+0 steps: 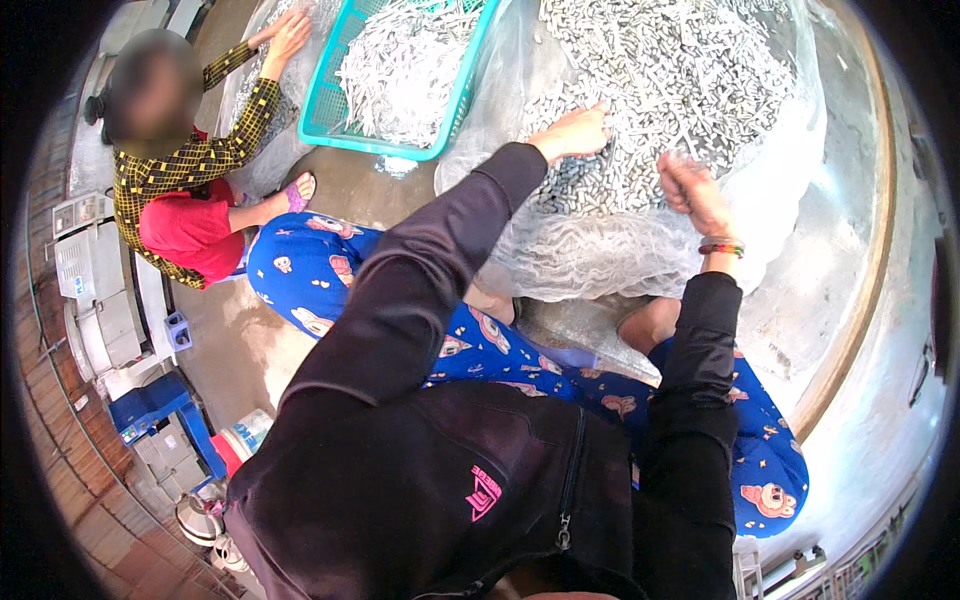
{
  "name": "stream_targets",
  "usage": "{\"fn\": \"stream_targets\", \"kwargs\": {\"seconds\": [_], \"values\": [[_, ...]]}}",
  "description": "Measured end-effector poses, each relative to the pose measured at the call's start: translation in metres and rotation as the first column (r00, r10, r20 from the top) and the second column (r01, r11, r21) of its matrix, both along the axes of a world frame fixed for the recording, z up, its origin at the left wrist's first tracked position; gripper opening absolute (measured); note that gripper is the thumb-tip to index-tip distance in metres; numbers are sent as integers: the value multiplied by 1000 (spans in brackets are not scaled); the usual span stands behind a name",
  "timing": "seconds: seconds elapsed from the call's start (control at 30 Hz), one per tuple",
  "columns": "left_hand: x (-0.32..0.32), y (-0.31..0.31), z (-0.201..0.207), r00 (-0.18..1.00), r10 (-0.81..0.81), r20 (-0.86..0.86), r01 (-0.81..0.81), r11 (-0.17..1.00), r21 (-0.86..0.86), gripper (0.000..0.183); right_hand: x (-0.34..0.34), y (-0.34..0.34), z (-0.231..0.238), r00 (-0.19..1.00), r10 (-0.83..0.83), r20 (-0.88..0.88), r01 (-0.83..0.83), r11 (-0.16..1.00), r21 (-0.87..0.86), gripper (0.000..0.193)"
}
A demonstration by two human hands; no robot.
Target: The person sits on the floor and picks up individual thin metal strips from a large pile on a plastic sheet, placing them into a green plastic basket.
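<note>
A wide heap of small, short grey-and-white pieces (665, 75) lies in front of me on a translucent sheet (590, 245). I cannot make out what kind of pieces they are. My left hand (575, 133) is at the heap's near left part, its fingers bent and drawn together low over the pieces. Over the heap's near right edge is my right hand (693, 195), curled into a loose fist, its fingertips slightly blurred. Anything that either hand holds is hidden or too small to name. Bracelets circle my right wrist.
A teal basket (375, 149) of pale, thin pieces stands at the far left. Beyond it another person (190, 165) crouches, both hands (290, 38) over a similar sheet. Grey and blue containers (165, 420) line the left side. A raised edge (880, 230) curves along the right.
</note>
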State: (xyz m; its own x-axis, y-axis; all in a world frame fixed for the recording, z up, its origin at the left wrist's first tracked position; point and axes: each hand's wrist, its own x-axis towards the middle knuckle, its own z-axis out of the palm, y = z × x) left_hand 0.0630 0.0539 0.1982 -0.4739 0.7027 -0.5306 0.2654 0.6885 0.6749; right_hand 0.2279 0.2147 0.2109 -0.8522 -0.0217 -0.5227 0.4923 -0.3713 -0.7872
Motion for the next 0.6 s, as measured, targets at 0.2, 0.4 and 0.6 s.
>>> {"fn": "stream_targets", "kwargs": {"seconds": [0.2, 0.4, 0.6], "values": [[16, 16, -53, 875, -257, -411, 205, 964, -168, 29, -2, -66, -77, 861, 227, 456, -476, 39, 879, 30], [-25, 25, -49, 958, -97, -270, 114, 992, 49, 38, -9, -91, -56, 829, 168, 534, -536, -32, 843, 28], [-31, 50, -54, 853, -312, -418, 333, 943, -22, 40, -10, -64, -79, 845, 140, 515, -533, 271, 801, 40]]}}
